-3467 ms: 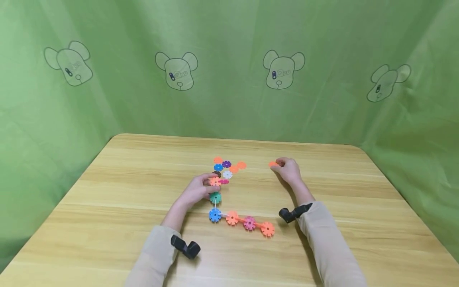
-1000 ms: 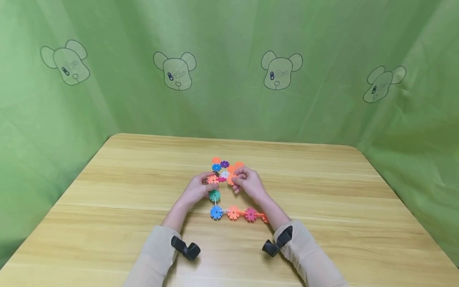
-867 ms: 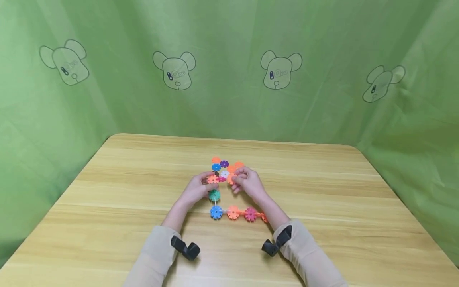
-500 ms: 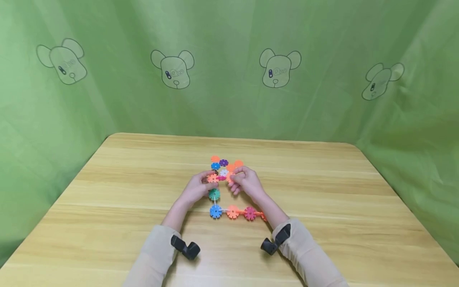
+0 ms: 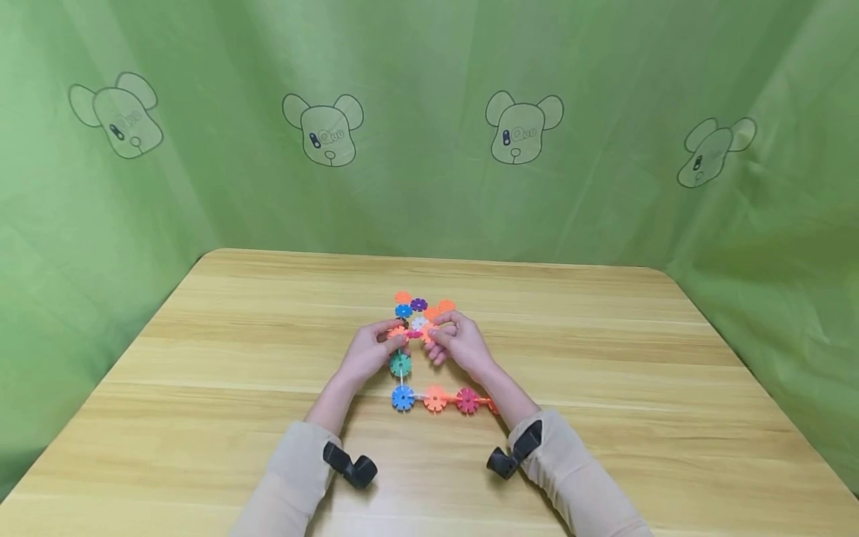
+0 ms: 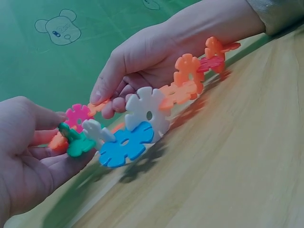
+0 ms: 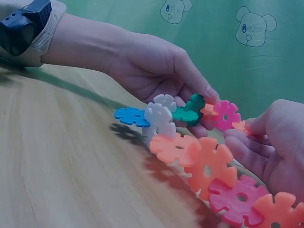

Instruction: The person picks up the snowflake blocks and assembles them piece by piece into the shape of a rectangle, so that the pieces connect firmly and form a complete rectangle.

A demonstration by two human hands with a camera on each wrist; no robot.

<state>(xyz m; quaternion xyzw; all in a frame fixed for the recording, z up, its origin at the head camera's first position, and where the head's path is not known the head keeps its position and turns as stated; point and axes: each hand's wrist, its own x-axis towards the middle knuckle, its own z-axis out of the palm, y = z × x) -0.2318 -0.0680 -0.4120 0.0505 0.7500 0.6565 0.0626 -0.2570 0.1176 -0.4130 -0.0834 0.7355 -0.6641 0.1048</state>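
Observation:
My left hand (image 5: 365, 356) grips an orange snowflake disc (image 7: 209, 110) at the far end of a chain of interlocking plastic discs. A pink disc (image 6: 78, 117) stands edgewise in that orange one. From the other side, my right hand (image 5: 464, 349) pinches a second orange disc (image 7: 241, 127) between thumb and fingers, its edge right at the pink disc. Toward me the chain runs through a green disc (image 5: 400, 365) to a blue corner disc (image 5: 403, 397), then bends right through an orange disc (image 5: 435, 398) and a pink one (image 5: 467, 400). My right forearm covers its end in the head view.
Loose discs lie just beyond my hands: a blue one (image 5: 403, 310), a purple one (image 5: 419, 304), a white one (image 5: 419, 323) and several orange ones (image 5: 447, 306). The wooden table (image 5: 637, 358) reaches back to a green curtain (image 5: 429, 209).
My right hand has carried the orange disc from the right over to the pink disc, edging closer lately. The left thumb has shifted up onto its orange disc.

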